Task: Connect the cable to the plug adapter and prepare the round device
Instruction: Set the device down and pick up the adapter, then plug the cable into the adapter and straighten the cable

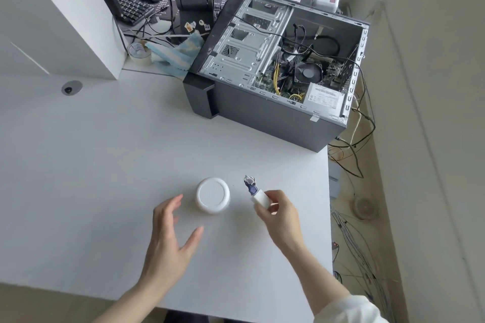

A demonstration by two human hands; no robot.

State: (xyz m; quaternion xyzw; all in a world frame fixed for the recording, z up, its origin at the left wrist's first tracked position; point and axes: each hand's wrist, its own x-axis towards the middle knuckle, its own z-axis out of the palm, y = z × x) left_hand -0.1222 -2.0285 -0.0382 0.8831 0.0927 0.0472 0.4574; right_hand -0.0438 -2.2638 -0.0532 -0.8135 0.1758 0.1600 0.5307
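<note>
A white round device (pixel 213 194) stands on the white table (pixel 105 165), near its front. My left hand (pixel 170 233) hovers just left of it, fingers spread, holding nothing and not touching it. My right hand (pixel 278 214) is to the right of the device and grips a white plug adapter (pixel 260 199) between thumb and fingers. A short dark blue and silver connector piece (pixel 249 184) sticks out of the adapter's far end, pointing up and away. I cannot tell whether a cable runs from it.
An open black computer case (pixel 280 68) lies on its side at the back right of the table. Monitors, a keyboard (pixel 131 8), a tape roll (pixel 139 52) and a blue cloth (pixel 175 52) crowd the back. A white box (pixel 57 21) stands back left. Loose cables (pixel 351 155) hang past the table's right edge.
</note>
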